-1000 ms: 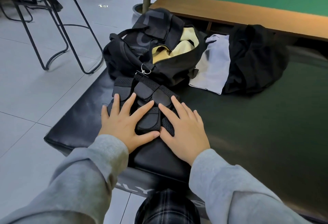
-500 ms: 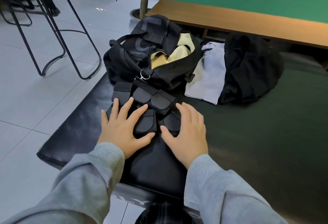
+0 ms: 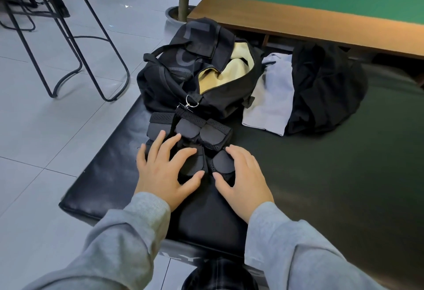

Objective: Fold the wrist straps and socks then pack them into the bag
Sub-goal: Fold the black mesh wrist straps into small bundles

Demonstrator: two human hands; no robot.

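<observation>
Both spread, left hand point(image 3: 165, 172) and right hand point(image 3: 243, 175) pressing flat on soft, springy wrist straps point(image 3: 195, 138); likely light, best pinched at folded edges.

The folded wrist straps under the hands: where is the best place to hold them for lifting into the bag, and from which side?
Probably pinch the wrist straps at their two short ends, left hand from the left, right hand from the right. They lie flat as a stacked bundle with loose rounded tabs, so squeezing from both sides should keep the folds together. The bag opens just behind.
</observation>
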